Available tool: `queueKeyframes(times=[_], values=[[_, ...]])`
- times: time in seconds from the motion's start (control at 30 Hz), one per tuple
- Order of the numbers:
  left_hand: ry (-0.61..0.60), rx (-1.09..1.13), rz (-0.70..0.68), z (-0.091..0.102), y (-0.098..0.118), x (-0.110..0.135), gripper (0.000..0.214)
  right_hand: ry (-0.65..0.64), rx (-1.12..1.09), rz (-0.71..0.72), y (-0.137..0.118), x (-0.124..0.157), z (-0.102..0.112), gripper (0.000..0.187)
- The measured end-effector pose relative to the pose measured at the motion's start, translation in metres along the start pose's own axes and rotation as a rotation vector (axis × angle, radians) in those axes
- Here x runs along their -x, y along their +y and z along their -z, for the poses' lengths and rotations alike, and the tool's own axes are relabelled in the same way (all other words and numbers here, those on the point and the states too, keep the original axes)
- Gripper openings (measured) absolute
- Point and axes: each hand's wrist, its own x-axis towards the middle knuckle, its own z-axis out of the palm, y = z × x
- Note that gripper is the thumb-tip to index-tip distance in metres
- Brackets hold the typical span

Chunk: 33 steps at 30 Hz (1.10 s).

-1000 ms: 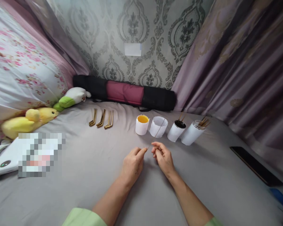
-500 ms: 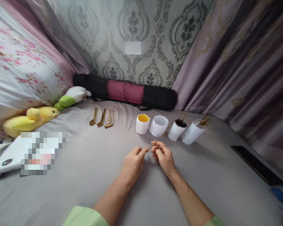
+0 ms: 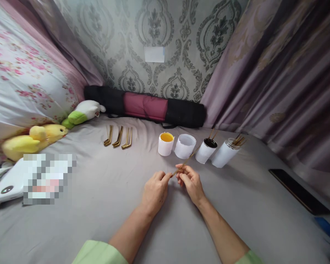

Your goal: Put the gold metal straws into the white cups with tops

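Observation:
A thin gold-brown straw (image 3: 189, 157) slants up and away to the right between my hands. My left hand (image 3: 156, 187) pinches its near end between thumb and index finger. Loosely curled, my right hand (image 3: 191, 181) has its fingertips on the straw further along. Beyond the hands stand white-wrapped cups: one yellow inside (image 3: 165, 148), a wider one (image 3: 183, 151), and a dark-lined one (image 3: 204, 156) with thin sticks in it. A white-wrapped glass jar (image 3: 224, 156) leans at their right, holding several gold-brown sticks. Bent gold straws (image 3: 118, 137) lie in three small groups at the left.
A black and maroon bag (image 3: 145, 106) lies along the wall. Two plush toys, a yellow one (image 3: 30, 141) and a white-green one (image 3: 84, 112), rest at the left beside a white device (image 3: 8, 187). A black phone-like slab (image 3: 298, 190) lies at the right on the grey sheet (image 3: 99, 205).
The straw between my hands appears turned slightly, its far part now lower and nearer the wide cup. Both hands stay almost in place; the whole view has shifted a little.

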Motion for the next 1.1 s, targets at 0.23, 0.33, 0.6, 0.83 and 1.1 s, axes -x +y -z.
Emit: queueKeyframes(times=[0.23,0.33,0.6,0.83,1.1], values=[[0.0,0.014,0.014,0.0001,0.0004,-0.0006,0.03,0.019,0.01,-0.022,-0.0013,0.0003,-0.0001,0.026],[0.013,0.03,0.02,-0.0004,0.0002,-0.0008,0.029,0.026,0.003,-0.029,-0.0018,0.0001,-0.0001,0.028],[0.023,0.097,0.036,-0.0011,-0.0014,-0.0005,0.029,0.057,-0.022,-0.025,0.0028,-0.001,-0.0009,0.031],[0.066,0.266,0.06,-0.0077,-0.0072,-0.0012,0.027,0.066,-0.008,-0.029,0.0052,-0.0019,-0.0006,0.03],[0.152,0.52,0.209,-0.007,-0.0065,-0.0056,0.023,0.12,-0.001,-0.037,0.0056,-0.0037,0.0003,0.031]])
